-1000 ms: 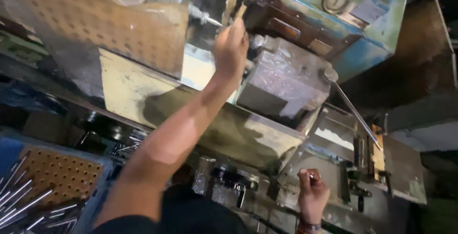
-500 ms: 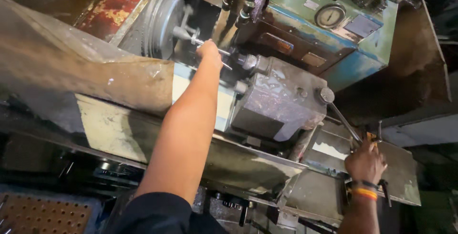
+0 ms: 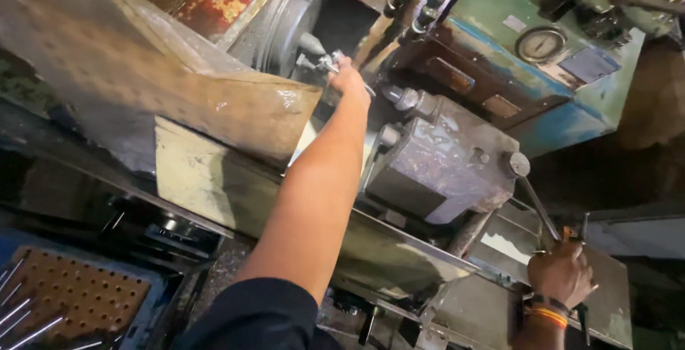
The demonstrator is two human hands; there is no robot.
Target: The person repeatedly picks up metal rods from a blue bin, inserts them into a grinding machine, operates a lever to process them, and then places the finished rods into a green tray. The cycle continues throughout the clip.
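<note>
Unchanged since half a second ago: left hand [image 3: 349, 75] outstretched, gripping chuck-held metal part [image 3: 325, 61]; right hand [image 3: 560, 273] clasping lever [image 3: 539, 211].

Oily, glossy grey metal turret block [image 3: 442, 171] — worn sheet-metal guard [image 3: 143, 86], dull and stained; chipped green-painted machine housing [image 3: 571, 100] — rusty patches.

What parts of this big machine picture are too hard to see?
- Head view: the small metal part at the chuck is blurred, and the left hand covers its end.
- The right hand hides where the lever ends.
- The round gauge is too small to read.
- The tray of rods is cut off by the bottom edge.
</note>
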